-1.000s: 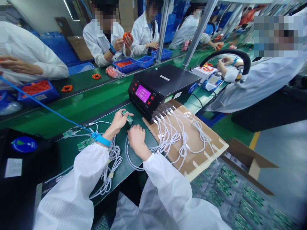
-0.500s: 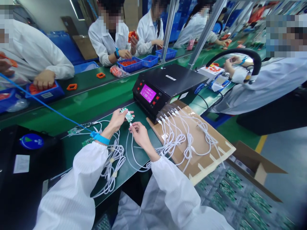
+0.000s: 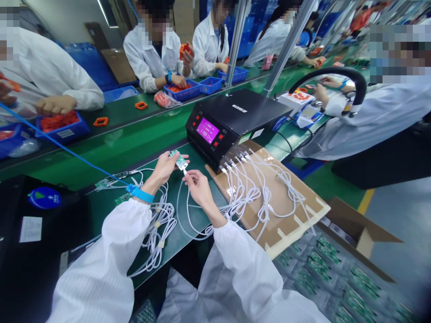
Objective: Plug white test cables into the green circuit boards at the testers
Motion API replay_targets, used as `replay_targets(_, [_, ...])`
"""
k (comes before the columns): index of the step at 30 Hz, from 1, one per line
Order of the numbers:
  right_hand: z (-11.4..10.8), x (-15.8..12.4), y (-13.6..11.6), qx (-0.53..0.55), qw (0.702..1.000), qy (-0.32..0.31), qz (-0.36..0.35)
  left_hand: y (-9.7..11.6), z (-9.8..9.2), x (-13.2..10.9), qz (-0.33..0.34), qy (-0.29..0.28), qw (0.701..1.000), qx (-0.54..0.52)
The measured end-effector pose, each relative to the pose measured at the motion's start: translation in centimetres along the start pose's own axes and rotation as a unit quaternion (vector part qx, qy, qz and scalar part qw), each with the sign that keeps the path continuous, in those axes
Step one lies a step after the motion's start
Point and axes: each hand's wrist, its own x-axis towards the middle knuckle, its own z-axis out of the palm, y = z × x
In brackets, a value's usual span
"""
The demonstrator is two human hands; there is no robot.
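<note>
Between the thumb and fingers of my left hand (image 3: pixel 165 166) is a small green circuit board (image 3: pixel 180 161), held above the green bench. My right hand (image 3: pixel 198 185) pinches the white plug (image 3: pixel 185 172) of a cable at the board's lower end; whether it is fully seated I cannot tell. From that plug the white cable (image 3: pixel 188 211) loops down to the bench. Coiled white cables (image 3: pixel 161 229) lie below my left wrist, which wears a blue strap (image 3: pixel 143 194). More circuit boards (image 3: pixel 112 180) rest on the bench left of that hand.
A black tester box (image 3: pixel 235 116) with a lit purple screen stands ahead, several white cables plugged into its side. Those cables cross a cardboard sheet (image 3: pixel 286 224). Bagged boards (image 3: pixel 323 264) lie lower right. Co-workers sit across the belt with blue bins (image 3: pixel 183 92) of orange parts.
My right hand has shifted slightly right, still pinching the plug, and the board's lower end has moved with it. Across the belt, a co-worker's hand has lifted out of the left bin.
</note>
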Motion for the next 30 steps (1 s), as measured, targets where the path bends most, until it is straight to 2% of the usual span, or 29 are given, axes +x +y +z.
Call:
replay_targets(11, [-0.5, -0.07, -0.49, -0.001, 1.0, -0.005, 0.009, 0.11, 0.11, -0.22, -0.005, 0.006, 1.0, -0.016])
replay_targets(25, [-0.6, 0.08, -0.33, 0.001, 1.0, -0.003, 0.012, 0.09, -0.02, -0.62, -0.025, -0.04, 0.999, 0.012])
replay_targets(28, [-0.51, -0.05, -0.43, -0.036, 0.999, -0.012, 0.027, 0.29, 0.36, -0.77, -0.033, -0.044, 0.998, 0.025])
replay_targets(30, [-0.44, -0.54, -0.93, -0.123, 0.992, -0.009, 0.015, 0.39, 0.79, -0.88, -0.033, -0.04, 0.998, 0.033])
